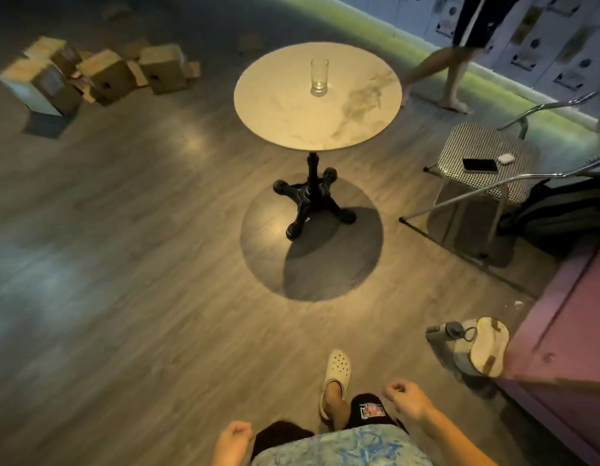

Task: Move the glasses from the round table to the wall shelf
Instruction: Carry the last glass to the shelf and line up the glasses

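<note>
One tall clear glass [318, 77] stands upright near the far middle of the round marble-topped table [292, 122], which rests on a black pedestal base. My left hand [234, 435] and my right hand [406, 398] hang low at the bottom of the view, well short of the table. Both have their fingers curled in and hold nothing. No wall shelf shows in this view.
A metal chair [483, 159] with a phone and an earbud case stands right of the table. Cardboard boxes [107, 77] lie at the far left. Another person's legs [450, 75] are beyond the table. A purple counter [567, 331] and a bag with a bottle sit at right.
</note>
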